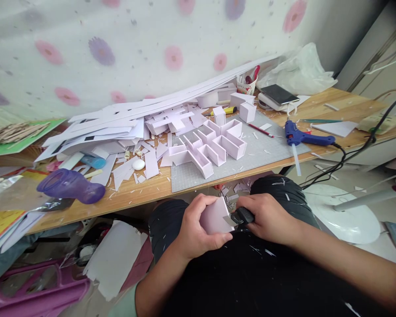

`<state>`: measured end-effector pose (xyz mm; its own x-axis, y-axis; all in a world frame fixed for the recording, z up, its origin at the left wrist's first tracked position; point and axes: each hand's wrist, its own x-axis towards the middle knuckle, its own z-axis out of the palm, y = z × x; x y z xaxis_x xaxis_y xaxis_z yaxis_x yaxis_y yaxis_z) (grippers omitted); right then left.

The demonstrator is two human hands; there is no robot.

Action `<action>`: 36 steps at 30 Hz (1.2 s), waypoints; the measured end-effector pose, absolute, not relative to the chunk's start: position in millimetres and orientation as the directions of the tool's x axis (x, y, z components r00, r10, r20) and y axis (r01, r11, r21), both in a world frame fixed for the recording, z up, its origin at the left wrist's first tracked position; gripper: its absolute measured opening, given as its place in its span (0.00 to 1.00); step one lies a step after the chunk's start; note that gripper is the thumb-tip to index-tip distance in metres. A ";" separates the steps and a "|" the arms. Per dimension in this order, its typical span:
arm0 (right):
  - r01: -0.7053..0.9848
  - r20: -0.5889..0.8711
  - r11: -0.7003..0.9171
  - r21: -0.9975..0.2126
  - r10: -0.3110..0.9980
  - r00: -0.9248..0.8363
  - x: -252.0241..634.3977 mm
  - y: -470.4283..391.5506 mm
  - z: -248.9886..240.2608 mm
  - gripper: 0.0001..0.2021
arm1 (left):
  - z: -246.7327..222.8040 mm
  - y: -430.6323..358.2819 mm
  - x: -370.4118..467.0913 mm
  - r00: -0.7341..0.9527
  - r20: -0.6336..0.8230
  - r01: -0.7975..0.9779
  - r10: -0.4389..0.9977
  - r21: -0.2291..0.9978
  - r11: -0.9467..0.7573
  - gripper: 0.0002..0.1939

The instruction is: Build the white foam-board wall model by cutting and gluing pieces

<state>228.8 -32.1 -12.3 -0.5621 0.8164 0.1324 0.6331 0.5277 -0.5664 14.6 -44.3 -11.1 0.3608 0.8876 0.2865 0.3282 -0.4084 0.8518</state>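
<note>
while my left hand (196,229) grips a white piece (214,215) of board over my lap, fingers along the top edge and thumb along the bottom, my right hand (267,218) is wrapped round a black-handled knife (243,215), its end right up at the piece's right edge. clock directions run from that piece, 12 being straight ahead.

at 12, on the wooden desk (145,187), there's a grey cutting mat (185,178) carrying a white open-topped model (211,149) with a bunch of walled channels, plus a couple of small white boxes behind it. a yellow cutter (230,110) lies just past those, also 12ish. red pencil (260,130) at 1, and the blue glue gun (303,137) between 1 and 2, clear stick poking out over the desk edge.

swing round to 10 and it's a mess of white offcuts (152,164) with a white egg-shaped thing (138,164) among them, and big stacked sheets (95,127) behind. a purple jar (71,187) lies on its side between 9 and 10. little white shavings all over my dark clothes too lol
</note>
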 end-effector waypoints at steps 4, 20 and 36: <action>0.662 0.139 0.507 -0.552 0.839 -0.527 228.0 -27.9 -16.3 0.05 | -9.4 -45.6 15.7 0.373 0.309 0.327 0.875 0.839 -0.436 0.30; 0.581 0.202 0.581 -0.570 0.784 -0.587 224.1 -24.6 -19.7 0.06 | -14.4 -45.2 15.0 0.374 0.300 0.256 0.878 0.876 -0.409 0.30; 0.661 0.105 0.400 -0.635 0.892 -0.439 222.3 -17.0 -43.1 0.04 | -19.2 -49.5 17.8 0.404 0.250 0.260 0.880 0.891 -0.373 0.33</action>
<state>222.3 -17.0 -43.1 -0.4392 0.8923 0.1045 0.6608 0.3997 -0.6353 17.8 -49.5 -19.2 0.4037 0.8799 0.2505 0.2601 -0.3728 0.8907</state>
